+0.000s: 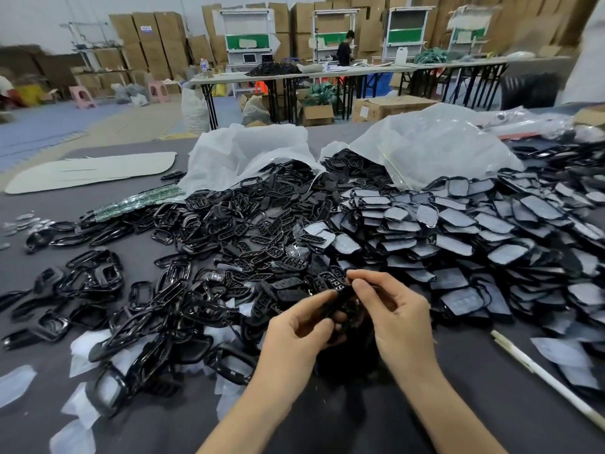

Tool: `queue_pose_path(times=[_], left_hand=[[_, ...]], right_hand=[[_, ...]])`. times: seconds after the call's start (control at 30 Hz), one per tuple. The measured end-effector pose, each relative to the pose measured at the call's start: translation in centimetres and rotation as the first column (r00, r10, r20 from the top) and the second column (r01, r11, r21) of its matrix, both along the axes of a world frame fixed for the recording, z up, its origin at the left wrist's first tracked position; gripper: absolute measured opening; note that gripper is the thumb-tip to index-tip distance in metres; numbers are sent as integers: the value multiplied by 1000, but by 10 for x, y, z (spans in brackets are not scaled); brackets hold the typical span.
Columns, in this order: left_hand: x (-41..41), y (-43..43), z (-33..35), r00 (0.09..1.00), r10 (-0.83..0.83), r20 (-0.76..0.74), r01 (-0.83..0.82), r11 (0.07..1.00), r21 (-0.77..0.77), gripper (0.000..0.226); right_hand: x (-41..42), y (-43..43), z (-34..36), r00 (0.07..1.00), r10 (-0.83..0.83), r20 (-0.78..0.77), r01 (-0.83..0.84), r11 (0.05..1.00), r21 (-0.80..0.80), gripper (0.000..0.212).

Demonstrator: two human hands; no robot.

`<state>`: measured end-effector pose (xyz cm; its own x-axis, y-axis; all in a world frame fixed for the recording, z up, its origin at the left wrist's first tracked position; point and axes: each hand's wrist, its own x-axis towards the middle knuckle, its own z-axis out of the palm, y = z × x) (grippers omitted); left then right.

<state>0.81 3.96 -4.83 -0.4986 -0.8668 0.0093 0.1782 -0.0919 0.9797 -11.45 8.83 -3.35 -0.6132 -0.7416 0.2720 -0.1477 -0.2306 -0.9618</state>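
Hands meet low over the table (425,417): left hand (299,326) and right hand (389,309) both pinch one black part (343,303) between curled fingers. It hangs just above the heap (262,244), with bags (435,142) behind.

Clear plastic bags (435,142) at centre; pale board (91,172) far left; white rod (550,385) at right; cartons (154,37) stacked behind

left hand (302,326) + right hand (394,317): gripping blurred black part (343,301) together | behind: black frames (183,283), button pads (271,247), film-covered covers (465,231) | grey table (458,421)
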Motion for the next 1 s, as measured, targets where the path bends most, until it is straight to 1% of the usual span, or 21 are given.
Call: queue_pose_path(times=[0.13,0.27,0.37,0.57,0.7,0.83,0.9,1.0], left_hand=[[-3,1,3,994,54,-90,-44,993,108,41],[-2,-1,0,983,112,-142,-94,988,125,40],[0,-2,-1,979,133,-154,-116,987,115,39],[1,-5,0,978,148,-149,-135,986,94,44],[2,-3,0,985,134,-108,-130,991,41,43],[2,-1,0,990,137,44,-131,984,-119,49],[2,0,1,983,157,97,-138,974,-178,54],[3,0,1,975,181,126,-148,962,-230,56]], right_hand=[[0,0,1,999,-47,11,47,999,1,32],[4,1,0,998,-34,47,35,999,-11,42],[8,0,-1,995,-3,103,8,999,-45,47],[10,0,-1,981,33,193,-19,997,-73,30],[9,2,1,988,15,153,-5,998,-64,24],[4,4,1,995,-56,84,57,998,-17,17],[2,4,0,993,-59,99,61,998,-13,15],[3,1,0,992,-21,126,25,999,-25,14]])
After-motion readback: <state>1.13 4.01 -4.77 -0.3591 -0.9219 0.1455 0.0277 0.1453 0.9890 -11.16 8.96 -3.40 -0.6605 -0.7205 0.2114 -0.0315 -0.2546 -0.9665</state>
